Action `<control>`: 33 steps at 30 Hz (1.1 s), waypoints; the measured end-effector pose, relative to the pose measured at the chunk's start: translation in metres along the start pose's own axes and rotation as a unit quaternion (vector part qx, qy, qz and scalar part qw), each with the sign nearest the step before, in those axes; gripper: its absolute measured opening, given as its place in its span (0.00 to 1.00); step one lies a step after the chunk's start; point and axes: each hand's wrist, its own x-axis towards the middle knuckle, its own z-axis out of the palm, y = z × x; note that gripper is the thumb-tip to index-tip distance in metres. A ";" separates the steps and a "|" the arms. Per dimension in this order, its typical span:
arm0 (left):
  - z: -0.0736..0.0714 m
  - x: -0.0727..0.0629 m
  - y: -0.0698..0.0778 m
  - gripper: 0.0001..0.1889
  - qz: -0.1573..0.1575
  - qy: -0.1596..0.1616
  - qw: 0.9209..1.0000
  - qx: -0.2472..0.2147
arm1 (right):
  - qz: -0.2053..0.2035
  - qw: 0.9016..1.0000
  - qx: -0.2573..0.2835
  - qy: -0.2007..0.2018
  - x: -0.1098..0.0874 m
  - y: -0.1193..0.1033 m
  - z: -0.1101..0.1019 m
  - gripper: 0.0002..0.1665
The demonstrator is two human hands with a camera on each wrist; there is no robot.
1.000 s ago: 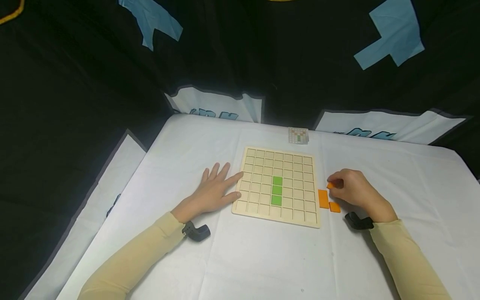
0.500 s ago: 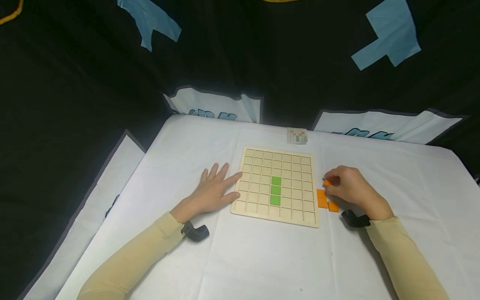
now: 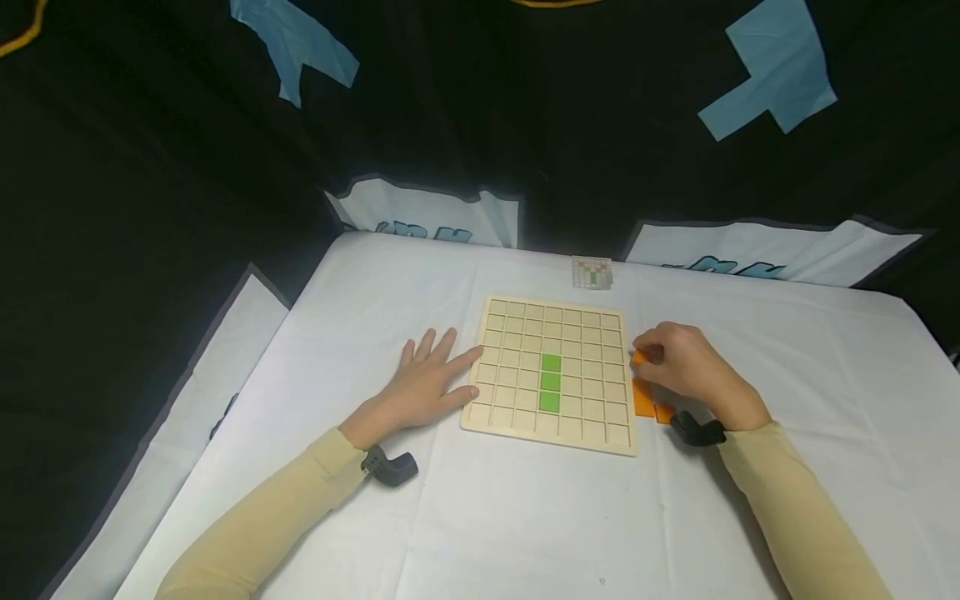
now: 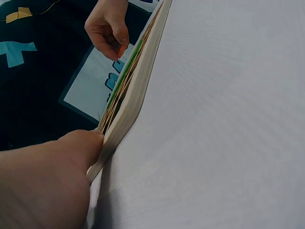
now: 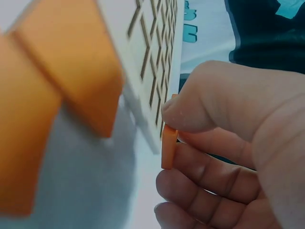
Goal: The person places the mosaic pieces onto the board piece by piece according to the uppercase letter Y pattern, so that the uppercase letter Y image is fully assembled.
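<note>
A wooden grid board (image 3: 510, 375) lies on the white table, with a column of green square tiles (image 3: 551, 382) set in its middle cells. My left hand (image 3: 422, 387) is spread flat at the board's left side, index fingertip and thumb touching the edge. Just beyond the board's right edge, my right hand (image 3: 686, 362) pinches an orange tile (image 5: 168, 148) between thumb and fingers. Below that hand, more orange tiles (image 3: 643, 400) lie against the board's right side, partly hidden by it in the head view. They loom large and blurred in the right wrist view.
Behind the board sits a small stack of pattern cards (image 3: 592, 272) near the table's far edge. A black cloth (image 3: 450, 100) with pale blue tape pieces (image 3: 783, 67) hangs past the table. Each wrist wears a black camera mount (image 3: 390, 467).
My right hand has moved left and slightly away from me, carrying the pinched orange tile closer to the board. The left hand stays in place.
</note>
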 end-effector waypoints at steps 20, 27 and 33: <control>0.002 0.000 -0.002 0.35 0.007 0.000 1.000 -0.003 | -0.096 0.995 -0.006 -0.005 0.038 -0.038 0.013 0.11; 0.002 0.000 -0.002 0.35 0.006 -0.003 1.000 -0.002 | -0.120 0.993 0.004 -0.005 0.046 -0.047 0.020 0.14; 0.000 0.000 -0.002 0.35 0.006 -0.001 1.000 -0.001 | -0.139 0.990 0.007 -0.009 0.054 -0.058 0.026 0.15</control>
